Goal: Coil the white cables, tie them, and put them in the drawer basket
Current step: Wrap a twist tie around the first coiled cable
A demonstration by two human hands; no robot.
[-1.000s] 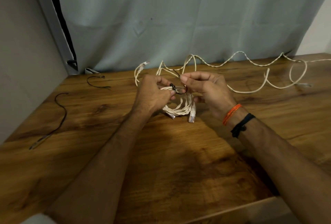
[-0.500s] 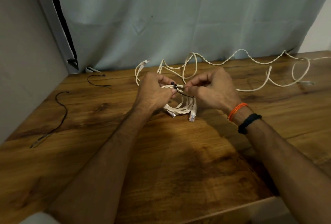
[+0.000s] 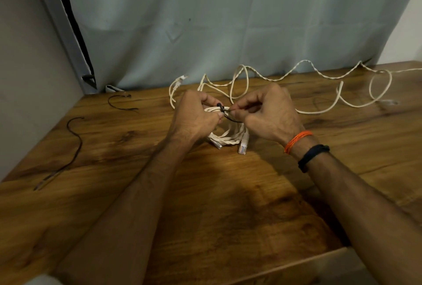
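A coiled white cable (image 3: pixel 230 138) rests on the wooden table, its two plugs pointing toward me. My left hand (image 3: pixel 194 118) grips the coil's left side. A thin black tie (image 3: pixel 225 113) wraps the top of the coil. My right hand (image 3: pixel 269 111) pinches the free end of this tie between thumb and forefinger. A second white cable (image 3: pixel 319 74) lies uncoiled in loose loops along the back of the table. No drawer basket is in view.
Two spare black ties lie on the left of the table, one long (image 3: pixel 73 145) and one short (image 3: pixel 121 105). A grey curtain (image 3: pixel 228 22) hangs behind the table. The table's front edge (image 3: pixel 296 266) is near me at lower right.
The loose black loop between my hands has been drawn tight around the coil. My right hand has dropped and turned, pulling the tie's end to the right.
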